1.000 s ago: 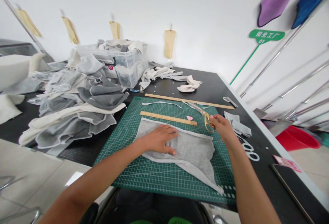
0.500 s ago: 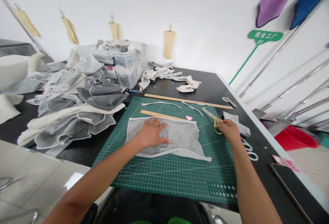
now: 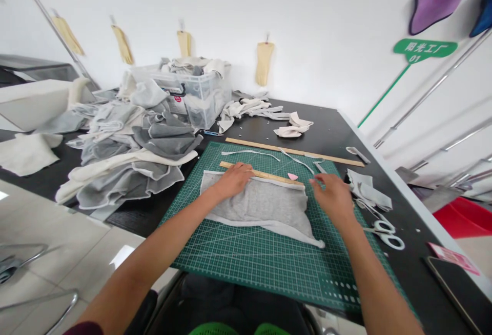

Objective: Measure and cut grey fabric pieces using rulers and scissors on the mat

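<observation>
A grey cloth piece [image 3: 265,201] with pale edges lies flat on the green cutting mat [image 3: 246,273]. Along its far edge runs a short wooden ruler [image 3: 277,176]. My left hand [image 3: 234,180] rests over the cloth's far edge, fingers closed on the ruler. To the right of the cloth, my right hand [image 3: 333,197] hovers over the mat, thumb and fingers apart, with nothing visible in it. Just past its fingertips a scissor blade [image 3: 320,167] shows; the gold handles are hidden behind the hand. A pink chalk piece [image 3: 292,176] lies beside the ruler.
A long wooden ruler [image 3: 261,147] and thin cloth strips [image 3: 249,153] lie at the mat's far side. White-handled scissors [image 3: 388,233], cloth scraps [image 3: 369,189] and a phone [image 3: 457,291] are right. Piled cloth [image 3: 126,145] and a clear bin [image 3: 203,96] stand left.
My right hand has let go of the gold-handled scissors and moved left toward the cloth. My left hand has shifted from flat on the cloth to the short ruler. The view has turned slightly left.
</observation>
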The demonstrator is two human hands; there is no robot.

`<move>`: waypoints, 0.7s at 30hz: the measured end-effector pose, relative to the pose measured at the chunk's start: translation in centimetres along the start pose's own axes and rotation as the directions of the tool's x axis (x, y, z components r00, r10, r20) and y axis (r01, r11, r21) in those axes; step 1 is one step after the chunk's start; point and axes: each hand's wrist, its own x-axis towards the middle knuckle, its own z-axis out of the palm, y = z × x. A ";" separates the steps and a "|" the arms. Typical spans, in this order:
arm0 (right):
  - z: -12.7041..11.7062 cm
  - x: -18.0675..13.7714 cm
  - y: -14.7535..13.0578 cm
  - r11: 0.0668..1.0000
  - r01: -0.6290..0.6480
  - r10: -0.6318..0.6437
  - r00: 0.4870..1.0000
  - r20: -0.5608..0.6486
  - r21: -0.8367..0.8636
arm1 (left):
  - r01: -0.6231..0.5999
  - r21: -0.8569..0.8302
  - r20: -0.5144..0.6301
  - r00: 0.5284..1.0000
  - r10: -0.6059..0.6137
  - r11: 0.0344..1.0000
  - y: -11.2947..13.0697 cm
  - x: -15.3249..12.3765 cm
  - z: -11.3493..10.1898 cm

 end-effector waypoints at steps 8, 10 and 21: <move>0.6 -6.1 -13.1 0.771 0.498 -0.630 0.688 0.360 0.398 | 0.136 -0.137 -0.005 0.990 -0.138 0.981 -0.4 0.1 0.3; 0.6 -6.6 -13.5 0.756 0.551 -0.654 0.647 0.392 0.353 | 0.178 -0.152 -0.015 0.983 -0.182 0.972 -0.4 0.2 0.2; -0.2 -4.0 -10.6 0.688 0.724 -0.719 0.668 0.191 0.056 | 0.321 -0.322 -0.025 0.937 -0.347 0.890 -0.1 0.0 0.2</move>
